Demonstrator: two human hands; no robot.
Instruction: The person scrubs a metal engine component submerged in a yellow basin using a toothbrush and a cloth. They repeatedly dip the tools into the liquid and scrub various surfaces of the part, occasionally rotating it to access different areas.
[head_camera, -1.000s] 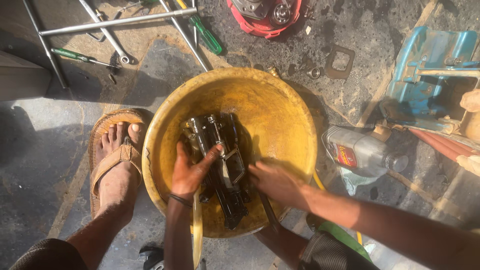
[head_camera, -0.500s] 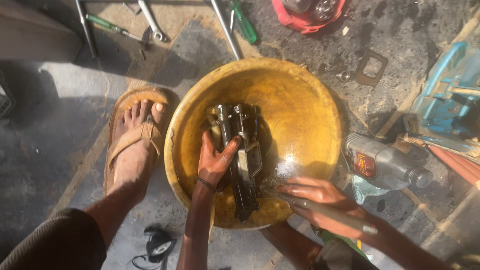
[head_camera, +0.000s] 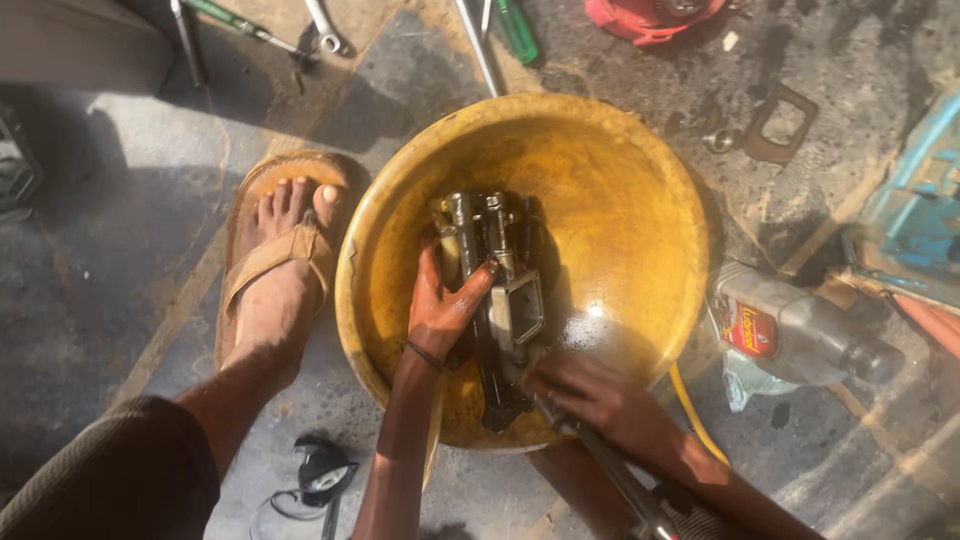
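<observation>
A wide yellow basin sits on the ground, wet and oily inside. In it lies a dark, greasy metal engine part with tubes and a square opening. My left hand grips the part's left side, thumb across its top. My right hand is at the part's near end, closed around a long dark tool that runs back toward me. Its tip is hidden under the hand.
My left foot in a brown sandal stands left of the basin. A clear plastic bottle with a red label lies at the right. Spanners and a green screwdriver lie beyond the basin, with a red object and a blue frame.
The view has shifted, so the basin sits more central. My right hand went from an open spread over the basin's near side to closed on the long tool at the part's end.
</observation>
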